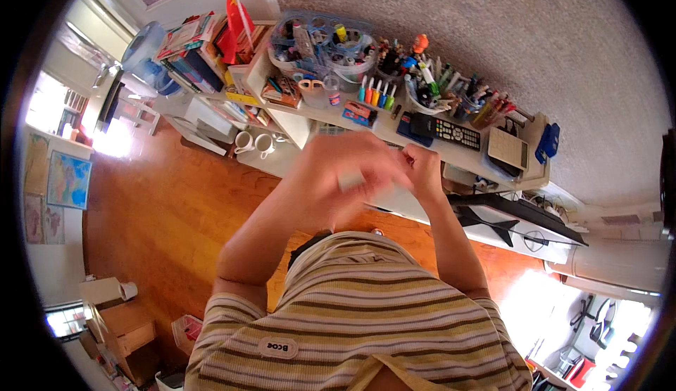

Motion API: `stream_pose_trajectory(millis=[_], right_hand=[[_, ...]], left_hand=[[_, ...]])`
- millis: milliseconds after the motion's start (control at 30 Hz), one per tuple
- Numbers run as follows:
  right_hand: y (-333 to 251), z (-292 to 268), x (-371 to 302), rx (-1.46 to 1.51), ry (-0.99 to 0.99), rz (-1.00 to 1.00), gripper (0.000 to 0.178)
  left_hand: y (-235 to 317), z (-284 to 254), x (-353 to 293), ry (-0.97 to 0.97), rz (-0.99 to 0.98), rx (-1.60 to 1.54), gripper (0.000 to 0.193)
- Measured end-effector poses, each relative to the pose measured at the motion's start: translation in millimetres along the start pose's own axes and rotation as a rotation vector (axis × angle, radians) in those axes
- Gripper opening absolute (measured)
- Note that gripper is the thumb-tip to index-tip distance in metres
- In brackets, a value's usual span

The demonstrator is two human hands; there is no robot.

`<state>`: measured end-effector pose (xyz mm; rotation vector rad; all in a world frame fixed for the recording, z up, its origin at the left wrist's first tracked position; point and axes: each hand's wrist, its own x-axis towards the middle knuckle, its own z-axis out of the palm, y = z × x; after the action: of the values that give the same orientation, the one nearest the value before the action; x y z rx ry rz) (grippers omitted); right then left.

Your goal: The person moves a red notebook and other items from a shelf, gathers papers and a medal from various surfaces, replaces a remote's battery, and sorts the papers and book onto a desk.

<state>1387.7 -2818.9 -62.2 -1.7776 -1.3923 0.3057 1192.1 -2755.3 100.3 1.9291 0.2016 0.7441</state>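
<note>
My left hand (348, 166) is raised in front of the shelf and smeared by motion. Its fingers curl toward my right hand, and a pale patch shows among them that I cannot identify. My right hand (422, 167) is close beside it, fingers bent in and pressed together; whatever they may hold is hidden. Just beyond the hands, a black remote control (446, 130) lies on the shelf top (324, 114). Left of it are a small red and blue box (360, 114) and several bright-handled tools or pens (377, 92).
Clear tubs (349, 74) of stationery, orange-handled scissors (310, 85) and a pen basket (427, 101) crowd the shelf. A calculator-like pale device (508, 149) lies right, above a dark monitor (521, 216). White mugs (264, 145) stand lower left; cardboard boxes (128, 326) rest on the floor.
</note>
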Motion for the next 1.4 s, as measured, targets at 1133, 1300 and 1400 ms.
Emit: stream_pose_trajectory(millis=[1133,1300,1400], right_hand=[[-23.3,-14.9,-46.1,0.093,-0.037,-0.019,0.021],[-14.7,-23.8,-55.0,0.097,-0.043,0.037,0.02],[-5.3,-18.9,-56.1,0.152,-0.042,0.021,0.022]], left_hand=[[94.5,58.5,2.6,-0.497,0.524,-0.65,0.02],[87.6,86.6,14.5,-0.367,0.494,-0.87,0.021],[75.1,86.1,16.7,-0.416,0.433,-0.905,0.022]])
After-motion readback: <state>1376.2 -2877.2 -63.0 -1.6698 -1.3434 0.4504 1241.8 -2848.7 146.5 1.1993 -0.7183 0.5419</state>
